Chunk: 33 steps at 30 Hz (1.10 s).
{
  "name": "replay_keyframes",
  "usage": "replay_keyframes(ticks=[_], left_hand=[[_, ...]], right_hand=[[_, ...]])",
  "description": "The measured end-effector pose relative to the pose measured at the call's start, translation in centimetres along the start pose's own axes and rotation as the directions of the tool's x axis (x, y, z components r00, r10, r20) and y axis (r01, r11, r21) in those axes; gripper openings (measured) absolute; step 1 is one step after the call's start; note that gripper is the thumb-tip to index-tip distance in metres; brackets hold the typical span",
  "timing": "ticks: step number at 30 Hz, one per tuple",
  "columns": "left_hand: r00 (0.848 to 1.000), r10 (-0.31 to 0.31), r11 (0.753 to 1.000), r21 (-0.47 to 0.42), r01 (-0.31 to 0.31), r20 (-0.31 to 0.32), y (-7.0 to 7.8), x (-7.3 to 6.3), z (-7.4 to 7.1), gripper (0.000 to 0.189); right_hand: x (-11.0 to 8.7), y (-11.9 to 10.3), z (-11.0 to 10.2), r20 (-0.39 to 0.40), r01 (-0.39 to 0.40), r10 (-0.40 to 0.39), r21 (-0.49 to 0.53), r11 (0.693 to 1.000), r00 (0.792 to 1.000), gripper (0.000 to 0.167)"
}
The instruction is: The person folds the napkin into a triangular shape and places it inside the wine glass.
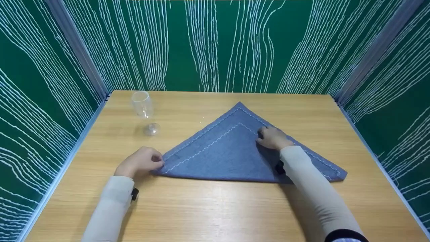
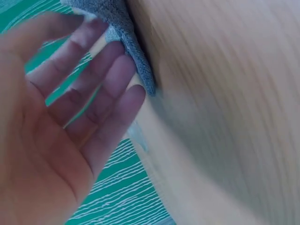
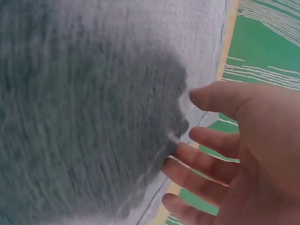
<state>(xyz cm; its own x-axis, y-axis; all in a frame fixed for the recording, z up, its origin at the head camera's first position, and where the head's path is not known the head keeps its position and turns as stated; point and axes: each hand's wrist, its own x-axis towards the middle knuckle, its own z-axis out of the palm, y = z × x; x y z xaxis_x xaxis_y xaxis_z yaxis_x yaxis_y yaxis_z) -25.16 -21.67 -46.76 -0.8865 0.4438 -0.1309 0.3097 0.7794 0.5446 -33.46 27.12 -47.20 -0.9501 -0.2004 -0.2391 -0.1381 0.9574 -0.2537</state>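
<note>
A blue-grey cloth (image 1: 215,158) with pale stitched lines lies on the table as a folded triangle, its peak pointing away. At its left corner is my left hand (image 1: 142,161), with the thumb and index finger pinching the edge. The left wrist view shows this hand (image 2: 70,112) with its other fingers lightly bent beside the cloth's corner (image 2: 136,51). My right hand (image 1: 273,137) is over the right part of the cloth, near its slanting edge. In the right wrist view the fingers of this hand (image 3: 234,154) are spread and loosely bent, holding nothing, and a shadow falls on the cloth.
A clear stemmed glass (image 1: 142,106) stands upright at the back left of the wooden table (image 1: 208,208), beyond my left hand. Green walls (image 1: 231,47) with white wavy lines enclose the table at the back and sides.
</note>
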Motion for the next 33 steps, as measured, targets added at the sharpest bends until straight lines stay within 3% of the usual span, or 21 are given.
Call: replay_keyframes(ticks=[5,12,19,22,27,30,33], left_hand=[[0.996,0.075,0.996,-0.043,-0.074,0.039,0.1,-0.1,0.0,0.016],[0.994,0.042,0.997,-0.065,-0.036,0.103,0.1,-0.3,0.1,0.016],[0.993,0.086,0.996,-0.042,-0.083,0.082,0.0,-0.1,0.1,0.01],[0.995,0.067,0.997,-0.042,-0.064,0.069,0.1,0.0,0.1,0.008],[0.999,-0.027,0.997,-0.076,0.031,0.041,0.3,0.1,0.1,0.01],[0.999,-0.048,0.997,-0.067,0.048,0.006,0.2,0.5,0.2,0.013],[0.997,-0.067,0.997,-0.04,0.066,-0.026,0.0,1.0,0.4,0.014]], right_hand=[[0.7,-0.3,0.3,-0.011,-0.047,0.048,0.062,0.997,0.999,0.062],[1.8,0.2,0.6,-0.057,-0.038,0.052,0.22,0.975,0.997,0.054],[2.0,1.0,0.6,-0.094,-0.013,0.05,0.359,0.933,0.994,0.039],[2.0,1.1,0.3,-0.15,0.018,0.041,0.375,0.927,0.988,0.032],[2.3,0.9,-0.4,-0.315,0.087,0.021,0.326,0.941,0.949,0.023],[2.4,0.7,-0.9,-0.401,0.114,0.016,0.298,0.948,0.916,0.021],[2.4,0.6,-1.2,-0.44,0.119,0.03,0.308,0.944,0.897,0.021]])
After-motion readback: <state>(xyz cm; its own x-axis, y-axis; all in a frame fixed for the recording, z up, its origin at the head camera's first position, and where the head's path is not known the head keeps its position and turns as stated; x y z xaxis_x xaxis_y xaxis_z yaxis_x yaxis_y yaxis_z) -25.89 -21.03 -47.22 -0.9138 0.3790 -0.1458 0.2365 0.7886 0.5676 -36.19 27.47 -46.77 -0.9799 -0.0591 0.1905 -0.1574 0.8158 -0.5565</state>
